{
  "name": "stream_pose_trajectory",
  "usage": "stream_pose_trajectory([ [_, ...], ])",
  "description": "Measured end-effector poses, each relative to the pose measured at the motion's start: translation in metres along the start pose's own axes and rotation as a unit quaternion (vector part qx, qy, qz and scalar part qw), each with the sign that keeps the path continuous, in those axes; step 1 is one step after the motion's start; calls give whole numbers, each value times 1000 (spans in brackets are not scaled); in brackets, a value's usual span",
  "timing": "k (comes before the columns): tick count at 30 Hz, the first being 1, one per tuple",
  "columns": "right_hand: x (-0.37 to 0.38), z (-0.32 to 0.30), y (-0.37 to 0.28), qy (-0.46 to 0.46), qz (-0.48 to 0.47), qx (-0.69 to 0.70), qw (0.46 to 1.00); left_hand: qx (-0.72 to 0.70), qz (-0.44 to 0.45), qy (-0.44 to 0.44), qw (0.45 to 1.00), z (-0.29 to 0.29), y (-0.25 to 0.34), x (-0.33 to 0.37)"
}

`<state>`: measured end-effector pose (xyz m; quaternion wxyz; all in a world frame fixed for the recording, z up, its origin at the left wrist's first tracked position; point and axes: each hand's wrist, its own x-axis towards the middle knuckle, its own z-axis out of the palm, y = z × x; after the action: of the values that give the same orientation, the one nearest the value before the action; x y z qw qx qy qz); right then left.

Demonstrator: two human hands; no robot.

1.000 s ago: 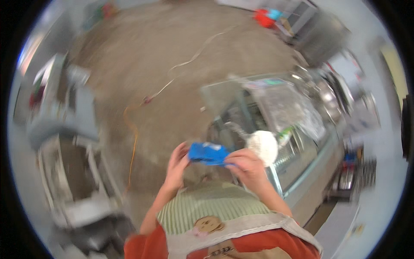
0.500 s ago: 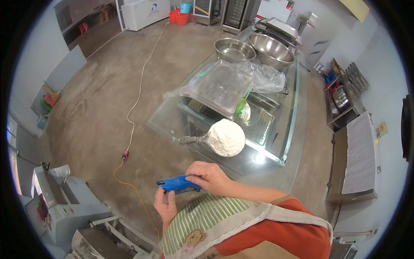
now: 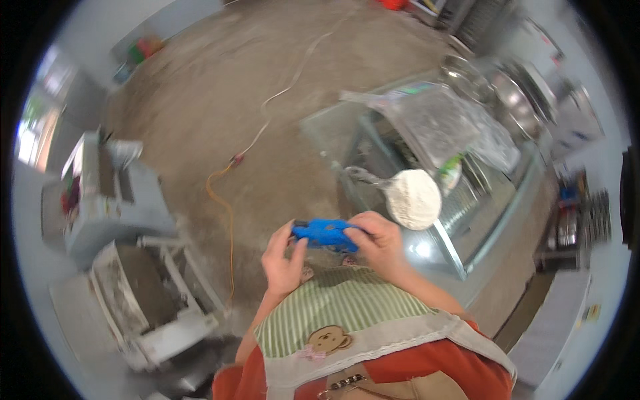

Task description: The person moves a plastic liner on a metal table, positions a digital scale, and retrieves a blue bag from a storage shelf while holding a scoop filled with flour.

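I hold a blue, longish object (image 3: pixel 325 233) with a dark end level in front of my apron; its kind is unclear. My left hand (image 3: pixel 283 261) grips the dark end, thumb on the near side. Around the other end close the fingers of my right hand (image 3: pixel 380 241). Beyond my right hand, a round long-handled scoop, its handle (image 3: pixel 364 175) pointing left, stands on the glass table (image 3: pixel 327 127), heaped with white powder (image 3: pixel 413 199).
On the table are a flat metal tray (image 3: pixel 430 127), clear plastic bags (image 3: pixel 497 150) and steel bowls (image 3: pixel 513 107). A grey machine (image 3: pixel 117 207) stands at left, with another white-framed one (image 3: pixel 143 303) nearer. An orange cord (image 3: pixel 230 247) crosses the floor.
My view has turned left, so the table sits farther right and the left machines show more. Both hands, still on the blue object, appear farther right and higher in the picture.
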<state>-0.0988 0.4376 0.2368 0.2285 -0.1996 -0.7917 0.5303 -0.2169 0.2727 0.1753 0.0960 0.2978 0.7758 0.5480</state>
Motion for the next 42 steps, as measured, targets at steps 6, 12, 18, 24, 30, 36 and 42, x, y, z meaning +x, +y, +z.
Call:
stream_pose_trajectory([
  [6,10,14,-7,-38,14,-38,998,120,108,91,983,-20,10,1],
  [12,12,21,-8,-88,-75,-121,986,183,165,-26,969,-41,15,-2],
  [18,13,41,-1,-172,-100,-119,973,275,147,-105,944,-60,-2,-18],
  [24,20,55,-3,-228,-113,-113,961,266,26,-187,945,-87,11,-26],
  [30,33,60,-15,-281,-135,-136,940,234,-68,-235,941,-104,13,-25],
  [36,39,73,18,-166,-130,-18,977,246,34,-169,954,-105,-1,-19],
  [42,8,51,47,-108,202,184,956,60,-19,-149,987,-107,32,8],
])
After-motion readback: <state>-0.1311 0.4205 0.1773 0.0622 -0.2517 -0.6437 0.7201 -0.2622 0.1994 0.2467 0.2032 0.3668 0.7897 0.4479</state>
